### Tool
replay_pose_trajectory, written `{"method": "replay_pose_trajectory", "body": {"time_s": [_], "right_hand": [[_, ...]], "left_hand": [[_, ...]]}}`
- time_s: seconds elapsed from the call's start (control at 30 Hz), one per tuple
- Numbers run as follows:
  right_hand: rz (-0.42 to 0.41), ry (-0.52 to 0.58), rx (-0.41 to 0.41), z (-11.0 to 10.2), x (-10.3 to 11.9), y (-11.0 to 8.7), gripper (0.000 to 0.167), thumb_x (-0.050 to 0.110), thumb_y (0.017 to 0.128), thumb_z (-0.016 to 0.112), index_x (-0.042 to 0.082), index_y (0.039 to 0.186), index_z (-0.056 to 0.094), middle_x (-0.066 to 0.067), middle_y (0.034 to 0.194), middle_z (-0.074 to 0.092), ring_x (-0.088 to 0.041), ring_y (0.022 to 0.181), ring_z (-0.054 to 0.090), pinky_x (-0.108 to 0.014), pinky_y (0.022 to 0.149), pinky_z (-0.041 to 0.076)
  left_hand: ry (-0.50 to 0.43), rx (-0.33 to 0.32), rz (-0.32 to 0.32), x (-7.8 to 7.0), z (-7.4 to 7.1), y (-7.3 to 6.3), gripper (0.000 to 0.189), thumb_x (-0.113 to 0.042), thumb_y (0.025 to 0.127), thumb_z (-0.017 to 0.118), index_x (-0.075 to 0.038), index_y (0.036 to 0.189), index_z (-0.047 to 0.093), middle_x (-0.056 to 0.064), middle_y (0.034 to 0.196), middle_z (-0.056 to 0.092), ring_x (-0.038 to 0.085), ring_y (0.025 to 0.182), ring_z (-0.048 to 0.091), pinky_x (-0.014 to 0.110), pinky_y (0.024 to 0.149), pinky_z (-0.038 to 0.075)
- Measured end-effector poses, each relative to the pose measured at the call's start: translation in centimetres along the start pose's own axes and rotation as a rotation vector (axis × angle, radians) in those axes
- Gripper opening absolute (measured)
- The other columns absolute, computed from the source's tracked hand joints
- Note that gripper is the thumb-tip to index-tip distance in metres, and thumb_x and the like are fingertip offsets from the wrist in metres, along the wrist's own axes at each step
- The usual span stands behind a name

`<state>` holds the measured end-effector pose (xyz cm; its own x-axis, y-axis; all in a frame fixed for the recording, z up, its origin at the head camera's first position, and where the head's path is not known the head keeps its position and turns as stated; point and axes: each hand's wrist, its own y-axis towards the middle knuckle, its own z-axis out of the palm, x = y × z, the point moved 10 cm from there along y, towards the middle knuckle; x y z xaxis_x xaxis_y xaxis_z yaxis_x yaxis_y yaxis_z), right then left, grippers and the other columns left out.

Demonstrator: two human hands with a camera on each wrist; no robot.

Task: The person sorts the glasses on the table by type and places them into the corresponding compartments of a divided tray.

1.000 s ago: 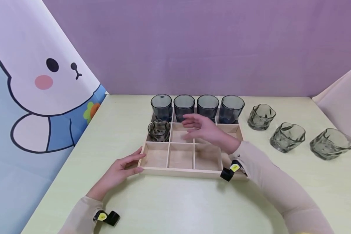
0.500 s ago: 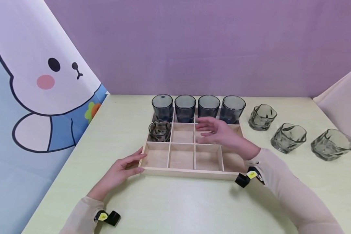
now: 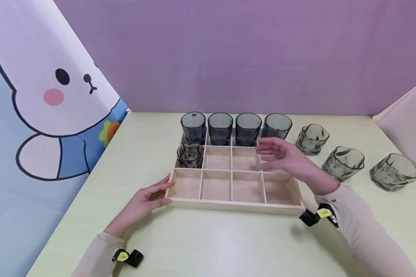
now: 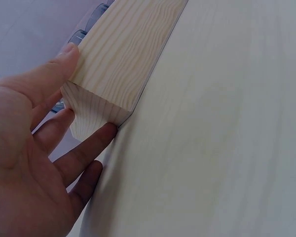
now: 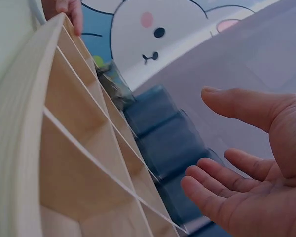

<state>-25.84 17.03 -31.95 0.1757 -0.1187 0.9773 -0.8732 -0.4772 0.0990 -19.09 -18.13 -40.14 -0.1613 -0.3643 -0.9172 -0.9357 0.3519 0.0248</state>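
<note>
A wooden tray divided into several compartments lies on the table. Tall blue-grey drinking glasses stand along its back row. In the leftmost compartment of the middle row sits a squat smoky glass with a wavy rim. My left hand rests at the tray's front left corner; thumb and fingertips touch the wood, fingers fairly straight. Over the right end of the middle row hovers my right hand, fingers spread and holding nothing. It partly hides the rightmost tall glass.
Three more squat wavy glasses stand on the table right of the tray: a near-tray one, a middle one and a far right one. A purple backdrop rises behind the table.
My right hand has moved right across the middle row, from the second compartment to the right end, staying loose and holding nothing. The left hand stays at the tray's corner.
</note>
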Motion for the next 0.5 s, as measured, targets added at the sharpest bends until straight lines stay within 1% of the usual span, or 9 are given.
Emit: {"method": "replay_pose_trajectory", "body": {"time_s": [0.17,0.23,0.3,0.4,0.5], "right_hand": [[-0.022,0.032,-0.02,-1.9,0.0,-1.4,0.067,-0.015,0.084,0.068,-0.011,0.143,0.038,-0.008,0.128,0.062,-0.014,0.115,0.061,-0.029,0.096,0.052],[-0.049,0.05,-0.024,-2.6,0.1,-2.0,0.062,-0.016,0.085,0.066,-0.004,0.141,0.044,-0.001,0.124,0.064,-0.012,0.113,0.062,-0.028,0.094,0.053],[-0.078,0.075,-0.028,-3.4,0.1,-2.6,0.059,-0.018,0.085,0.064,0.004,0.138,0.05,0.001,0.123,0.065,-0.011,0.112,0.063,-0.027,0.093,0.053],[-0.113,0.106,-0.039,-4.5,0.0,-3.4,0.061,-0.021,0.085,0.061,0.015,0.134,0.055,0.002,0.123,0.066,-0.01,0.112,0.063,-0.025,0.09,0.054],[-0.128,0.119,-0.061,-5.7,-0.1,-4.2,0.063,-0.024,0.085,0.059,0.017,0.133,0.056,0.002,0.123,0.067,-0.01,0.113,0.063,-0.023,0.088,0.055]], "left_hand": [[0.024,-0.004,-0.01,0.0,0.0,0.0,0.048,-0.008,0.091,0.072,-0.001,0.137,0.059,0.016,0.157,0.031,0.039,0.134,0.045,0.028,0.104,0.043],[0.031,-0.005,-0.015,0.1,0.0,0.0,0.049,-0.009,0.091,0.073,-0.002,0.137,0.059,0.015,0.158,0.031,0.039,0.135,0.043,0.027,0.104,0.042],[0.035,-0.002,-0.018,0.2,0.0,0.0,0.049,-0.01,0.091,0.073,-0.003,0.137,0.059,0.015,0.158,0.031,0.039,0.136,0.042,0.026,0.105,0.041],[0.02,0.0,-0.024,0.3,0.0,0.0,0.049,-0.01,0.091,0.073,-0.004,0.137,0.059,0.015,0.158,0.03,0.039,0.135,0.043,0.025,0.104,0.042],[0.01,0.006,-0.019,0.3,0.1,0.1,0.049,-0.009,0.091,0.072,-0.003,0.138,0.059,0.015,0.158,0.03,0.04,0.135,0.044,0.026,0.103,0.044]]}}
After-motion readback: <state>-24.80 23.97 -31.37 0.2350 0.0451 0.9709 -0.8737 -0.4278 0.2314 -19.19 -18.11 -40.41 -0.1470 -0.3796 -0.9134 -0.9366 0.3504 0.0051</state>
